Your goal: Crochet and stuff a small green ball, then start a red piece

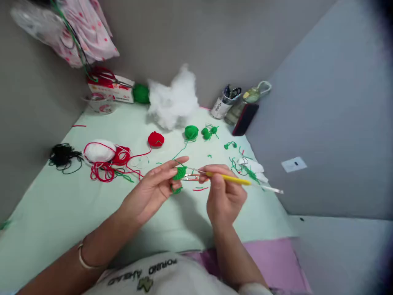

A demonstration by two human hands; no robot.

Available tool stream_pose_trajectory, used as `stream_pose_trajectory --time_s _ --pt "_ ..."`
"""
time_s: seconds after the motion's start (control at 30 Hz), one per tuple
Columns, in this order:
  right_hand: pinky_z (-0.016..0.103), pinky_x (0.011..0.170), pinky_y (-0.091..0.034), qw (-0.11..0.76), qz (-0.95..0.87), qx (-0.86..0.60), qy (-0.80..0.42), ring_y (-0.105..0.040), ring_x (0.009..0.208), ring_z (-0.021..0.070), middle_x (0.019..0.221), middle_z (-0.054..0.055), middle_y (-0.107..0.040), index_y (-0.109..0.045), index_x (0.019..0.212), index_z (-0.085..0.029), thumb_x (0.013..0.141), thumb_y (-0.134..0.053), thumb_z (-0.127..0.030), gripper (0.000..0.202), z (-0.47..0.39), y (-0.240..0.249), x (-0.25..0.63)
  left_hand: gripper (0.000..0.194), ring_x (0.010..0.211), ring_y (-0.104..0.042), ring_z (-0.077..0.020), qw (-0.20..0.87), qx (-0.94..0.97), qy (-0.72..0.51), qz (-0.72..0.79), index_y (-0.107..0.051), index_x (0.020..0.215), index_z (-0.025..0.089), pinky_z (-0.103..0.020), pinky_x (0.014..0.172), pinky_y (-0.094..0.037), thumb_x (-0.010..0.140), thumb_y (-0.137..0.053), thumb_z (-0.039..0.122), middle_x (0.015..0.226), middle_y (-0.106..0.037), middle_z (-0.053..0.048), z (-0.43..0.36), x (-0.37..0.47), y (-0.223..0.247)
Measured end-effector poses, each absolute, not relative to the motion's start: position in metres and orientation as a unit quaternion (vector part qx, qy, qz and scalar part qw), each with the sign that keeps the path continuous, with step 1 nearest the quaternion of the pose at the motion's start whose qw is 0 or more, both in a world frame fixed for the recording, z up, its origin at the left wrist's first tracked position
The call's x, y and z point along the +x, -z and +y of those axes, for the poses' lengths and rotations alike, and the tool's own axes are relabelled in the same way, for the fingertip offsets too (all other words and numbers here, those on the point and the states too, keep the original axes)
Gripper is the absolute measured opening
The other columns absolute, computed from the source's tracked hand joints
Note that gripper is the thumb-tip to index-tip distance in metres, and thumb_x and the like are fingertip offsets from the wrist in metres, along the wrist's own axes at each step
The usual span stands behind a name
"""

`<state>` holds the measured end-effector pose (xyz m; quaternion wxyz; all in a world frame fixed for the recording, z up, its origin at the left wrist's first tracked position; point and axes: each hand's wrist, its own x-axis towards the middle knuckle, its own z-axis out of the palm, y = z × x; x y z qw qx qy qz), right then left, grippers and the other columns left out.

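Note:
Between the thumb and fingers of my left hand is a small green crochet piece, with more green crochet hanging just below. My right hand grips a crochet hook by its yellow handle, pen-like. The hook's thin metal end points left and meets the green piece; its other metal end sticks out to the right. Green yarn runs from my left fingers up to a green yarn ball. Behind the hands, partly hidden, lies a small orange-and-metal tool, perhaps thread snips.
White stuffing stands at the back. A red yarn ball, white yarn and black yarn lie left. Small green pieces and yarn scraps are right, near a pen cup and a phone.

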<state>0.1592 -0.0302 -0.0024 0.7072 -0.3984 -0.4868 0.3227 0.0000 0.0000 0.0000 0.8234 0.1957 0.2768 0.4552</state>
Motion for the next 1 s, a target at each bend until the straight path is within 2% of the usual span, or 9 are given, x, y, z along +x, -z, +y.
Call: stream_pose_trajectory --time_s 0.13,0.27,0.43,0.6,0.7,0.77,0.83,0.9,1.0 --pt "0.027 0.066 -0.056 0.659 -0.515 -0.393 -0.383 -0.067 0.074 0.0127 0.091 0.002 -0.076 -0.081 0.098 -0.028 0.100 -0.064 -0.028 0.016 -0.027 0.003 0.156 0.032 0.077 -0.056 -0.0115 0.800 0.263 -0.450 0.297 -0.080 0.116 0.022 -0.023 0.072 -0.046 0.084 -0.078 0.024 0.094 -0.070 -0.003 -0.004 0.000 -0.002" --pt "0.028 0.069 -0.057 0.642 -0.497 -0.407 -0.419 -0.068 0.073 0.0124 0.092 0.002 -0.077 -0.079 0.097 -0.025 0.100 -0.064 -0.030 0.016 -0.025 0.003 0.157 0.038 0.092 -0.062 -0.0168 0.762 0.336 -0.443 0.332 -0.077 0.122 0.026 -0.028 0.084 -0.045 0.084 -0.080 0.027 0.099 -0.073 -0.003 -0.007 -0.002 -0.002" --pt "0.027 0.066 -0.059 0.651 -0.467 -0.383 -0.461 -0.070 0.068 0.0119 0.088 0.002 -0.078 -0.074 0.096 -0.022 0.103 -0.058 -0.034 0.021 -0.024 -0.001 0.160 0.037 0.088 -0.061 -0.0167 0.737 0.362 -0.447 0.355 -0.078 0.119 0.028 -0.029 0.081 -0.045 0.082 -0.082 0.031 0.097 -0.068 -0.002 -0.008 -0.005 -0.003" --pt "0.029 0.068 -0.063 0.634 -0.564 -0.417 -0.326 -0.074 0.073 0.0135 0.094 0.002 -0.079 -0.072 0.103 -0.024 0.106 -0.051 -0.025 0.022 -0.033 -0.005 0.159 0.032 0.084 -0.055 -0.0133 0.708 0.390 -0.461 0.366 -0.080 0.114 0.031 -0.024 0.074 -0.045 0.083 -0.082 0.031 0.090 -0.062 0.000 -0.008 -0.007 -0.003" --pt "0.032 0.071 -0.064 0.579 -0.679 -0.420 -0.161 -0.075 0.081 0.0165 0.100 0.004 -0.078 -0.069 0.116 -0.025 0.104 -0.049 -0.015 0.026 -0.037 0.000 0.157 0.034 0.082 -0.052 -0.0122 0.668 0.410 -0.488 0.385 -0.079 0.117 0.033 -0.022 0.073 -0.045 0.083 -0.082 0.027 0.088 -0.059 0.002 -0.011 -0.004 -0.001" --pt "0.033 0.074 -0.064 0.535 -0.741 -0.404 -0.037 -0.075 0.089 0.0192 0.102 0.005 -0.078 -0.068 0.121 -0.025 0.100 -0.055 -0.012 0.028 -0.037 0.005 0.156 0.041 0.081 -0.052 -0.0116 0.649 0.408 -0.507 0.392 -0.077 0.122 0.034 -0.022 0.074 -0.045 0.083 -0.083 0.024 0.087 -0.059 0.002 -0.014 -0.001 -0.001" --pt "0.033 0.076 -0.063 0.505 -0.759 -0.406 0.055 -0.075 0.095 0.0204 0.107 0.007 -0.077 -0.069 0.122 -0.027 0.097 -0.061 -0.010 0.032 -0.036 0.010 0.154 0.048 0.081 -0.055 -0.0121 0.684 0.370 -0.506 0.375 -0.074 0.128 0.032 -0.023 0.076 -0.046 0.082 -0.083 0.025 0.087 -0.062 0.002 -0.015 0.002 -0.001" --pt "0.033 0.076 -0.063 0.514 -0.750 -0.412 0.058 -0.074 0.097 0.0201 0.110 0.007 -0.076 -0.071 0.121 -0.028 0.096 -0.062 -0.009 0.032 -0.035 0.012 0.154 0.050 0.078 -0.056 -0.0124 0.754 0.303 -0.472 0.341 -0.073 0.130 0.026 -0.025 0.076 -0.047 0.081 -0.083 0.027 0.086 -0.064 0.000 -0.014 0.003 -0.002" --pt "0.033 0.070 -0.061 0.600 -0.678 -0.411 -0.106 -0.071 0.084 0.0175 0.100 0.006 -0.076 -0.074 0.116 -0.027 0.101 -0.056 -0.013 0.027 -0.034 0.009 0.157 0.045 0.071 -0.053 -0.0112 0.807 0.236 -0.438 0.317 -0.075 0.125 0.018 -0.026 0.075 -0.048 0.081 -0.082 0.028 0.080 -0.064 0.000 -0.011 0.002 -0.004"
